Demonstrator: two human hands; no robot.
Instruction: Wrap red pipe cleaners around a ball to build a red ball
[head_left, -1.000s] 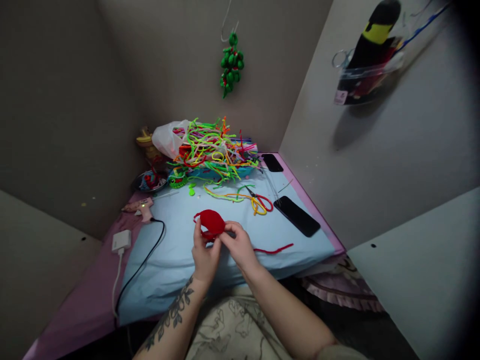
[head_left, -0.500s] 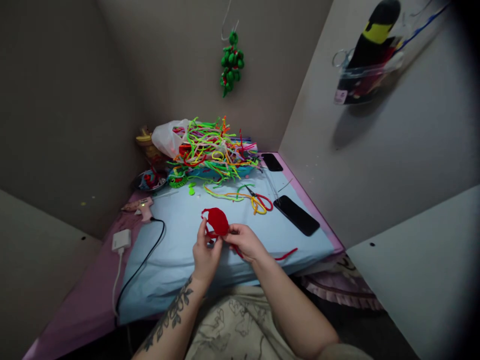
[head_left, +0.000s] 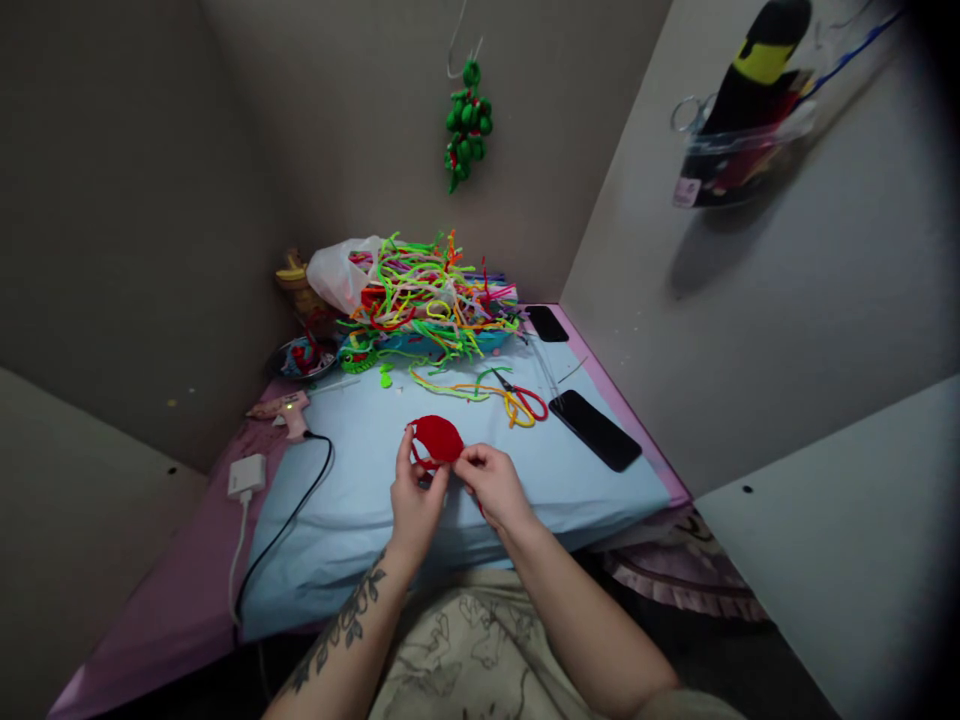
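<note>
Above the front of the blue cloth, a rounded red piece of fuzzy pipe cleaner (head_left: 438, 438) is held between both hands. My left hand (head_left: 417, 500) is closed on its left and lower edge, the thumb and fingers pinching a thin red loop there. My right hand (head_left: 493, 488) pinches at the lower right edge of the piece with thumb and forefinger. A short bit of red strand shows beneath the right hand; the rest is hidden behind it. Scissors (head_left: 519, 402) with red and yellow handles lie beyond the right hand.
A heap of colourful pipe cleaners (head_left: 427, 295) stands at the back. On the left lie a pink glue gun (head_left: 289, 410), its black cord and a white adapter (head_left: 247, 476). Two phones, the nearer one (head_left: 596, 430) larger, lie right. A green ornament (head_left: 468, 125) hangs above.
The red strand that trailed to the right past my right wrist no longer shows there. The red piece is turned slightly, its thin loop now closer to my left fingers.
</note>
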